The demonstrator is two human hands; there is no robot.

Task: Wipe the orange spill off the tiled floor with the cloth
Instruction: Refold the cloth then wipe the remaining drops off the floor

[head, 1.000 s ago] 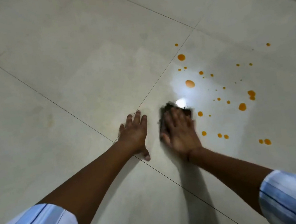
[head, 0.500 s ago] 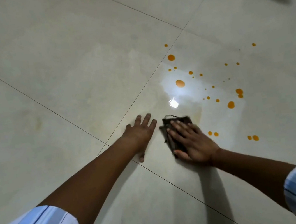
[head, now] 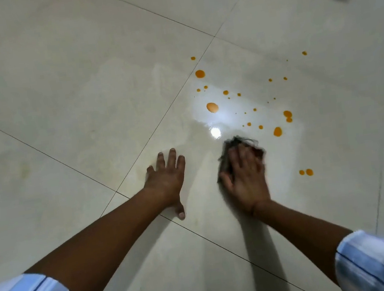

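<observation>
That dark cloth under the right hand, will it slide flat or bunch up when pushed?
Likely floppy: the cloth looks crumpled, ragged-edged beyond the right hand. It probably bunches unless pressed flat. The glossy floor suggests easy sliding.

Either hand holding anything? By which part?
Right hand presses the dark cloth flat on the floor, fingers spread over its top; no curled grip visible, though blurred. Left hand lies flat beside it, holding nothing.

cloth swings back toward the orange drops
my right hand slanted left half a second ago and now points straight ahead again, blurred, pushing the cloth forward over the floor; the two small spots just right of it no longer show.
</observation>
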